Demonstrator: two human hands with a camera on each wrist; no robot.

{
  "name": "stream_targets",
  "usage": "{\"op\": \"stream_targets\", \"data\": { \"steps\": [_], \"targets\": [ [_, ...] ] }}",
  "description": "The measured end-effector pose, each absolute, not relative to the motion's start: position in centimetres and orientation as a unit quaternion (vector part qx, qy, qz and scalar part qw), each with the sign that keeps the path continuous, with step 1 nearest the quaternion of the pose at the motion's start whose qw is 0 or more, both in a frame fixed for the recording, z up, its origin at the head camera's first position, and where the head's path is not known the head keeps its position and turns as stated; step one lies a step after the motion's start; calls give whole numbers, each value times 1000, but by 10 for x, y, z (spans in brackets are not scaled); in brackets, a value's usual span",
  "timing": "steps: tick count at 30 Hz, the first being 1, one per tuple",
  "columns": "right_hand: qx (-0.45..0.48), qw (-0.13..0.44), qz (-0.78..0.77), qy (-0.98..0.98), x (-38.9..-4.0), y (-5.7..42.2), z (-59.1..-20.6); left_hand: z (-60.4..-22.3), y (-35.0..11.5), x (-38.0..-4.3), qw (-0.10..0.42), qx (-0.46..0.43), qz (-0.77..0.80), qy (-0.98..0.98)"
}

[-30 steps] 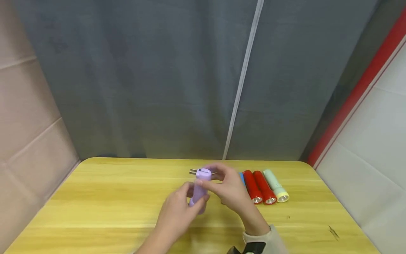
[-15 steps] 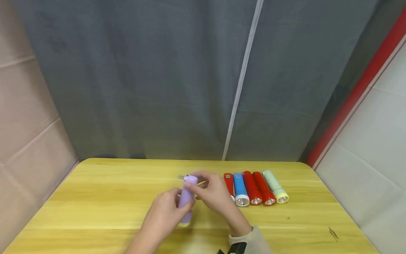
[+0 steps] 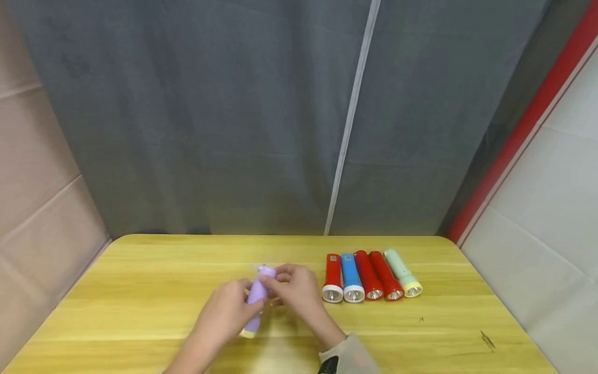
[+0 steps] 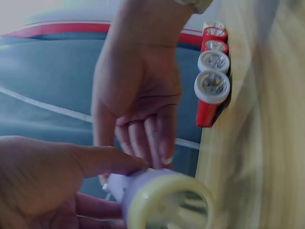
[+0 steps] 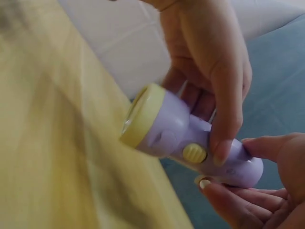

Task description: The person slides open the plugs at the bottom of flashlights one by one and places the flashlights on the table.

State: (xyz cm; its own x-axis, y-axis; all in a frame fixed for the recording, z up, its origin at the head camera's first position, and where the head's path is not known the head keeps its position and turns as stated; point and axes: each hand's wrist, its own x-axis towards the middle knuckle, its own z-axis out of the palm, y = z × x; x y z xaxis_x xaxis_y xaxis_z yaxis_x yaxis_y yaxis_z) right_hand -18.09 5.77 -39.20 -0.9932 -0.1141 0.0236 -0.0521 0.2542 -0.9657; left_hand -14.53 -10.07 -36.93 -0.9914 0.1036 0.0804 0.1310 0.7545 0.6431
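A lilac flashlight (image 3: 258, 292) is held tilted above the table, its yellow-rimmed lens end toward the person. My left hand (image 3: 226, 310) grips its body, with the thumb lying beside the yellow ribbed switch (image 5: 194, 153) in the right wrist view. At the tail end, my right hand (image 3: 299, 295) pinches the flashlight between thumb and fingers. The left wrist view shows the pale yellow lens rim (image 4: 143, 202) up close, hiding much of the body behind it. Around the tail a faint blur appears in the head view.
Right of the hands, several flashlights lie side by side on the wooden table (image 3: 154, 291): a red one (image 3: 333, 272), a blue one (image 3: 351, 278), two more red ones and a pale green one (image 3: 403, 272). A grey curtain (image 3: 210, 130) hangs behind the table.
Both hands and the lilac flashlight have moved left and slightly nearer the person. Metal prongs stuck out from its tail earlier and no longer show clearly. The leftmost red flashlight has become visible.
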Motion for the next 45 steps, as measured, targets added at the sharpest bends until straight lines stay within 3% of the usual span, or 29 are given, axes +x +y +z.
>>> {"op": "stream_targets", "data": {
  "steps": [14,24,45],
  "targets": [
    [-23,62,-628,776,-186,32,-419,-383,-114,-149,-36,-20,-346,-938],
    [-14,63,-607,792,-194,6,-425,-395,-123,-156,4,-13,-260,-966],
    [-29,53,-585,809,-200,-1,-442,-395,-129,-166,-26,-7,-274,-961]
  ]
}}
